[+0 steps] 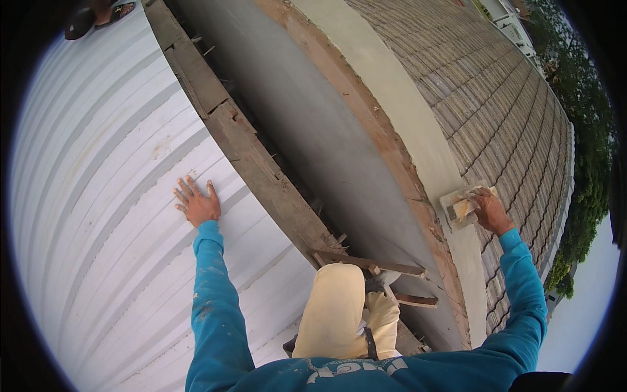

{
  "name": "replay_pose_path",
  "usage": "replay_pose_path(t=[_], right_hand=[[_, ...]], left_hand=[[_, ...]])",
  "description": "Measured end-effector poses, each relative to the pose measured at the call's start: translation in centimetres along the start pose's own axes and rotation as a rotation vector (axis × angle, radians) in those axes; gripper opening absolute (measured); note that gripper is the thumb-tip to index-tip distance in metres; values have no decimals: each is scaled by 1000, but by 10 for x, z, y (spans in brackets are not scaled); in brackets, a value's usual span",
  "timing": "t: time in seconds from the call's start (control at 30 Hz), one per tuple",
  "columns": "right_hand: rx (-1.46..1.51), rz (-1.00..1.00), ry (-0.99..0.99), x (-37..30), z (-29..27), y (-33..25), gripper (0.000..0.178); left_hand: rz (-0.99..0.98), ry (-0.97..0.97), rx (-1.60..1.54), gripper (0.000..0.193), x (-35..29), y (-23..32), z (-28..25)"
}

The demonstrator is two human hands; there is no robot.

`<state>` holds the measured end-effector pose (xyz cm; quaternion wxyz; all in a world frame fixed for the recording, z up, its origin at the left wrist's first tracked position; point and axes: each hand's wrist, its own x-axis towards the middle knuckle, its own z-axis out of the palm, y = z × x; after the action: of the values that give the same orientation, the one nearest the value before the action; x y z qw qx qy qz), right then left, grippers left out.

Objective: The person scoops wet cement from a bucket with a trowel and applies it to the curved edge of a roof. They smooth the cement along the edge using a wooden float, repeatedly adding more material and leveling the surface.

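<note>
My left hand (199, 204) lies flat with spread, mortar-smeared fingers on the white ribbed metal roof (130, 196). On the other side my right hand (492, 213) is closed round the grip of a plastering float (453, 210). The float's pale, mortar-stained blade rests on a smooth band of grey-green mortar (418, 124) along the top of a wall. Its far side and the exact grip are partly covered by my fingers.
A grey plastered wall face (326, 150) drops beside a dark gap. Wooden planks (241, 144) edge the metal roof, and short timbers (372, 262) stick out by my bent knee. Brown roof tiles (483, 98) slope away rightward. At the upper left stand another person's sandalled feet (114, 14).
</note>
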<state>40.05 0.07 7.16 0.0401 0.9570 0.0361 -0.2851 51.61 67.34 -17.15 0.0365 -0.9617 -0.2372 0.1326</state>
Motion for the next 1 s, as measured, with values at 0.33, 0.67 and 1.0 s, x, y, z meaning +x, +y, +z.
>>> replay_pose_path(t=[0.33, 0.67, 1.0], right_hand=[[97, -284, 499, 372, -214, -131, 55], [-97, -229, 337, 523, -277, -198, 47], [-180, -429, 171, 348, -176, -137, 47]], left_hand=[[-19, -3, -20, 72, 1, -5, 1], [28, 98, -14, 73, 6, -7, 14], [-31, -26, -48, 73, 4, -9, 6]])
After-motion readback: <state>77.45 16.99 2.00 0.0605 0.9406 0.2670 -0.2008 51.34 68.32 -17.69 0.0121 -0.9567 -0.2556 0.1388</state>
